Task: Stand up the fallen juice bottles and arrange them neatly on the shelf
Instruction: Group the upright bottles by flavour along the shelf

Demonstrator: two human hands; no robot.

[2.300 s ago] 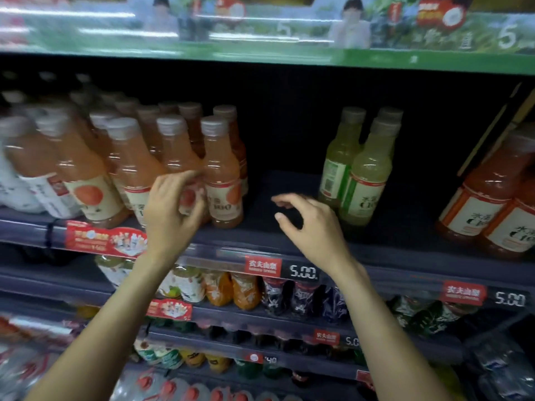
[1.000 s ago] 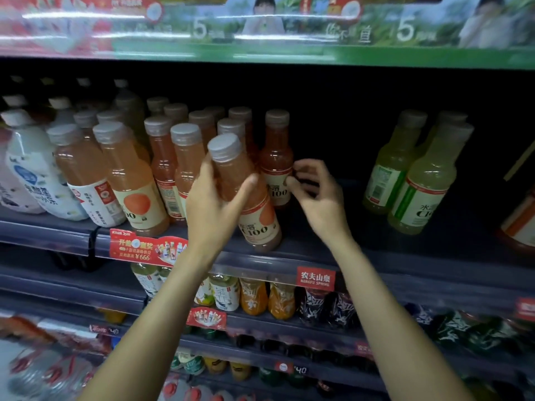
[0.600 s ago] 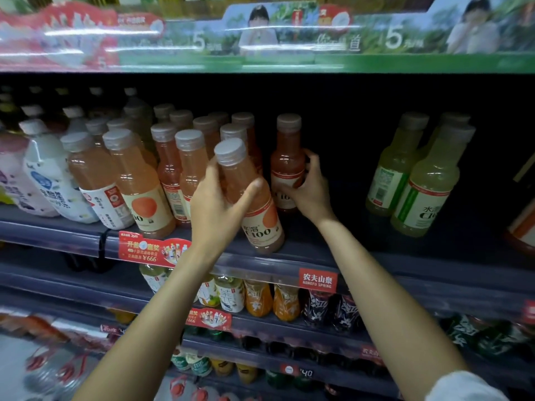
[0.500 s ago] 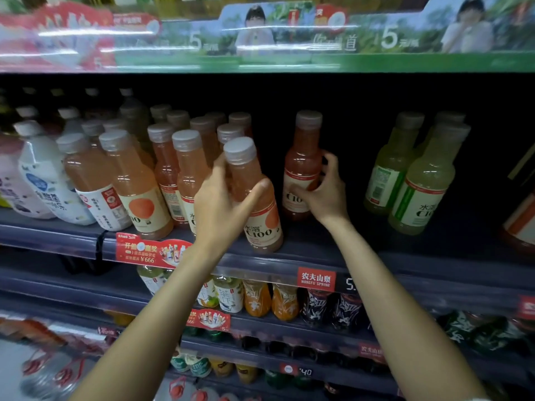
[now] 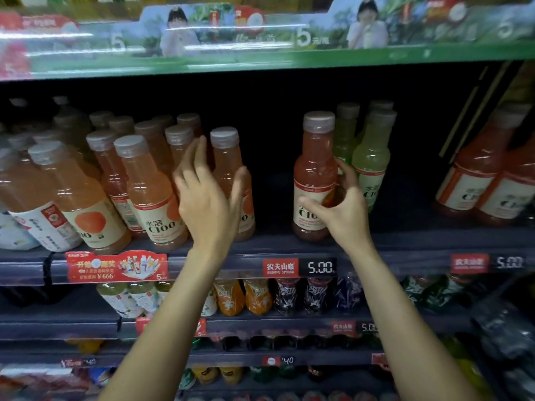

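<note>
The right hand (image 5: 343, 206) is curling its fingers loosely around the upright red bottle (image 5: 315, 175) standing just ahead of its palm, long axis vertical, while the left hand (image 5: 210, 198), fingers spread, is hovering against the orange bottle (image 5: 228, 169) directly beyond it.

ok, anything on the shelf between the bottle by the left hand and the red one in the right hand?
No. Head view shows bare dark shelf between the orange bottle at the left hand and the red bottle in the right hand.
</note>
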